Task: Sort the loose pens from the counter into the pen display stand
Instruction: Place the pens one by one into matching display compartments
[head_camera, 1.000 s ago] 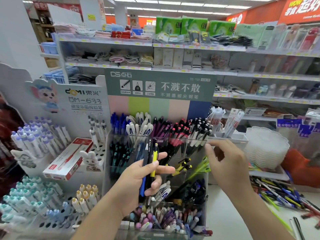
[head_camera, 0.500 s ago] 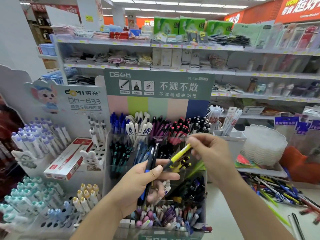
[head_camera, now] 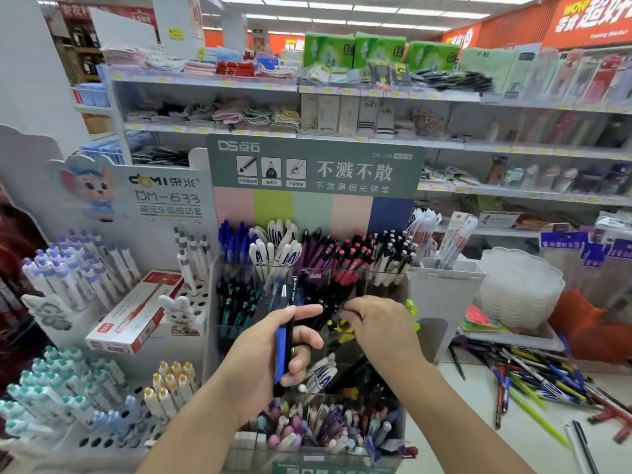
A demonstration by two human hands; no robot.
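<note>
While our left hand stays out of the stand, it grips a small bunch of pens, one blue and at least one black, held upright between thumb and curled fingers in front of the pen display stand. At the counter's left edge we see a white peg rack of capped pens and a red-and-white box lying on it. The stand's clear compartments hold blue, white, purple, red and black pens in back, pastel ones in the front tray. Our right hand reaches into a middle compartment, fingers curled down among black and yellow pens; we cannot tell whether it holds anything. Toward the counter's right edge, loose pens lie in a messy pile, well apart from the stand.
</note>
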